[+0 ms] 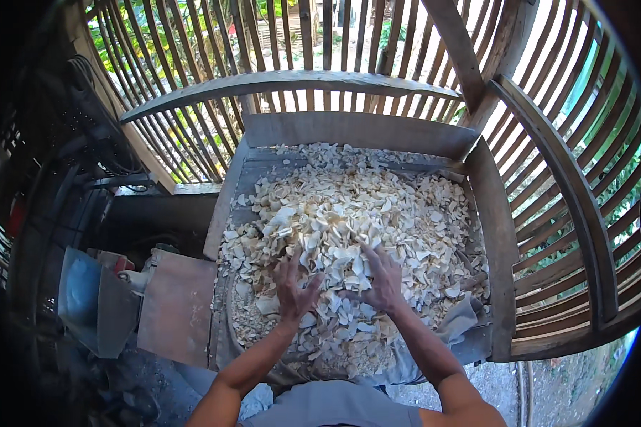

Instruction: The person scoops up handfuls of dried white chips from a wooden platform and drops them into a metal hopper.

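Note:
A big heap of pale, dried chips, thin and curled, fills a shallow wooden tray in front of me. My left hand rests on the near left side of the heap, fingers spread, thumb pointing inward. Opposite it, my right hand lies among the chips with its fingers apart and some fingertips partly covered. Chips lie between the two hands, and neither hand is closed round any. Finer crumbs collect at the tray's near edge, where a grey cloth is bunched beside my right forearm.
Left of the tray stands a machine with a blue-grey metal hopper and a flat reddish-brown plate. Raised boards edge the tray. A slatted wooden wall closes off the far side, and another curves along the right.

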### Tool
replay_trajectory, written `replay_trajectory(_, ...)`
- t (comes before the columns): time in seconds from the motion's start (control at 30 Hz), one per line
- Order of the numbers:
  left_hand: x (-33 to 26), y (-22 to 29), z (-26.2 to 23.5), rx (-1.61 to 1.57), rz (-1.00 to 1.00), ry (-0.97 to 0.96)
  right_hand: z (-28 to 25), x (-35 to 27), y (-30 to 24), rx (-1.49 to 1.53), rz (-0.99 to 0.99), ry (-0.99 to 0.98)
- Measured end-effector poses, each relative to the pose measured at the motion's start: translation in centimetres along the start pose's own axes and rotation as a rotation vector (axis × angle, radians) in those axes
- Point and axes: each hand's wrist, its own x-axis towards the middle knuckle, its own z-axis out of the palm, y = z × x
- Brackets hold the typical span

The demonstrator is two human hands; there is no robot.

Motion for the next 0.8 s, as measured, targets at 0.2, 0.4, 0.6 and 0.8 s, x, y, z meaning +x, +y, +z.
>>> replay_trajectory(0.2,1.4,1.5,0.9,-0.377,-0.184,0.047,1.8,2.3,-2.5,0.146,-0.064,0.067)
replay_trajectory(0.4,2.5,6.3,0.8,-1.044,-0.451,0.246,3.7,3.3,-4.4,0.545,0.051,0.142)
replay_trajectory(0.6,2.8,6.7,-1.6,-0.941,-0.392,0.318,3.8,4.0,-7.1,0.665,0.084,0.176)
replay_trajectory(0.8,2.9,7.2,-3.7,-0.961,-0.342,0.277,4.0,3.5,-9.4,0.675,0.093,0.288)
